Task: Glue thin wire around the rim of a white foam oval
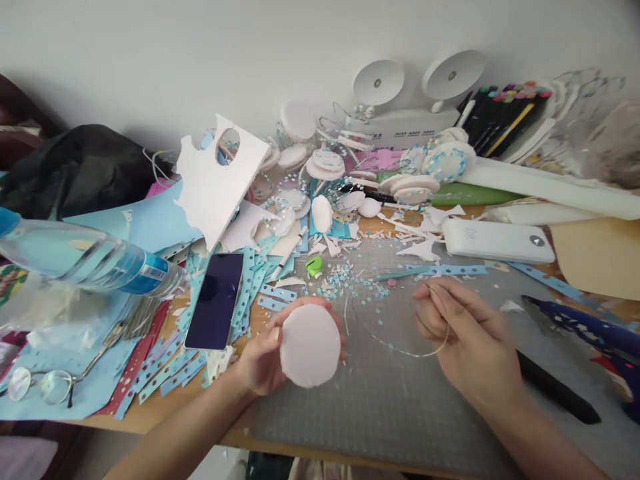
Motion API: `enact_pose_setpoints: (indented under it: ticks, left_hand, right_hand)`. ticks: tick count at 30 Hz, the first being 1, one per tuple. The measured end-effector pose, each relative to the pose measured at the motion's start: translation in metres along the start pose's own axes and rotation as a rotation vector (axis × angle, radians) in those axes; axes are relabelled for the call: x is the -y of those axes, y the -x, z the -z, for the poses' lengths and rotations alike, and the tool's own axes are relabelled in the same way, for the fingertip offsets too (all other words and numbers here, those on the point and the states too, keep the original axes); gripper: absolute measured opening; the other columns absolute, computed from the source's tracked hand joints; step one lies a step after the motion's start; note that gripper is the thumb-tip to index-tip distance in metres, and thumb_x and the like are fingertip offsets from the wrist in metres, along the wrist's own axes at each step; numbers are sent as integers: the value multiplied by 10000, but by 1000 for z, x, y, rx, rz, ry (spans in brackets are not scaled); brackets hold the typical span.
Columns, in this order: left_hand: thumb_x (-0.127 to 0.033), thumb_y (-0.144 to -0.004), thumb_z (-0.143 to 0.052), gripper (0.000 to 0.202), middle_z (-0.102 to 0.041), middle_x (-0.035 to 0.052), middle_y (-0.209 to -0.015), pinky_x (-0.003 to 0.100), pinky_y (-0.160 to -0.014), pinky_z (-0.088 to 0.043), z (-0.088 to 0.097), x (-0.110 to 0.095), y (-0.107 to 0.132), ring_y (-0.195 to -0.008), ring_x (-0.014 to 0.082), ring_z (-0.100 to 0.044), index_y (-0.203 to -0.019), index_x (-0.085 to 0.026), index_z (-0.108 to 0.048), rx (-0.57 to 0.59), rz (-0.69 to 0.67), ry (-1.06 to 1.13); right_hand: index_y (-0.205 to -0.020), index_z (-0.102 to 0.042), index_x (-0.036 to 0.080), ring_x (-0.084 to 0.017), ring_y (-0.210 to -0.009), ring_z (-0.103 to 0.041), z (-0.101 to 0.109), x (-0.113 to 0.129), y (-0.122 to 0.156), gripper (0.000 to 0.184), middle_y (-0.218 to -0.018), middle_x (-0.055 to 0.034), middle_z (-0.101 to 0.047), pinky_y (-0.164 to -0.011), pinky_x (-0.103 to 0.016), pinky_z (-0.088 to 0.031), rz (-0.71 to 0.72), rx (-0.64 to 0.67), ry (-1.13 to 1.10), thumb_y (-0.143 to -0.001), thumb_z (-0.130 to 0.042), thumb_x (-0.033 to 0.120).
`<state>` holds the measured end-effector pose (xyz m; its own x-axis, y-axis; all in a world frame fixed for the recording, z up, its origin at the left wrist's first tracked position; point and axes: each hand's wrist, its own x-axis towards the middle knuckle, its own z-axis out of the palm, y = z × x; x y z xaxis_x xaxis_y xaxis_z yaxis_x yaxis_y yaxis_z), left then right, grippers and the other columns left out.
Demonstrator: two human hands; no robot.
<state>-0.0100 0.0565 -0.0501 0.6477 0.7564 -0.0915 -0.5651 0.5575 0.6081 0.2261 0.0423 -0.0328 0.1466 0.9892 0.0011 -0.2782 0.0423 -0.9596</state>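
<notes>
My left hand (265, 353) grips a round white disc (311, 347), with its flat face turned up toward me and the fingers around its far edge. The disc looks like foam; its exact material is hard to tell. Over the right part of the grey cutting mat (380, 413), my right hand (465, 333) pinches a thin pale strand, thread or wire (410, 354). The strand sags in a curve leftward toward the disc; whether it joins the disc I cannot tell. Small blue paper stars (345, 283) lie scattered between and beyond my hands.
A phone (215, 301), a water bottle (115, 263) and eyeglasses (55, 387) lie to the left. White discs (325, 163) pile up at the back near a two-headed lamp (379, 83). On the right are a white power bank (500, 241), a black-handled tool (557, 390) and a dark blue glue gun (590, 333).
</notes>
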Motion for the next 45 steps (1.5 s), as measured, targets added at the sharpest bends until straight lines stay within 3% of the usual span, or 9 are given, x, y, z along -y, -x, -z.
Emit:
enact_pose_setpoints:
  ticks: [14,24,31,39,45]
  left_hand:
    - [-471,-684,-763,568,-605,82,-1102,341,-826,-500,-1,-1,2,-953,253,-628,-1172,-215,-623,-22,-12,-19]
    - [-458,-675,-774,581,-607,87,-1110,381,-856,-514,-2,-1,3,-977,278,-633,-1175,-206,-619,-38,16,-6]
    - [-464,-648,-787,601,-598,87,-1101,376,-843,-501,0,2,1,-972,273,-626,-1162,-208,-613,-15,-4,-35]
    - [-451,-680,-775,589,-595,88,-1135,361,-870,-486,1,4,1,-1001,255,-615,-1184,-201,-599,15,-2,-32]
    - [-457,-676,-775,601,-594,95,-1113,367,-842,-490,2,4,1,-995,271,-615,-1188,-202,-591,4,11,-49]
  right_hand:
    - [-834,-685,204,-63,-448,-212,-1,-2,3,184,-515,77,-239,-419,-227,-183,-35,46,4,-922,-589,334]
    - [-853,-671,209,-85,-461,-244,1,-6,7,190,-521,63,-292,-433,-253,-193,33,21,120,-945,-550,322]
    - [-1054,-639,256,-143,-521,-384,1,-11,13,157,-607,22,-422,-472,-293,-278,190,-83,430,-940,-548,313]
    - [-1059,-607,261,-181,-728,-505,2,-18,9,292,-908,-46,-540,-642,-332,-417,296,37,436,-989,-354,387]
    - [-1006,-627,241,-222,-954,-533,-4,-9,9,237,-987,-64,-566,-836,-385,-410,521,32,711,-964,-404,172]
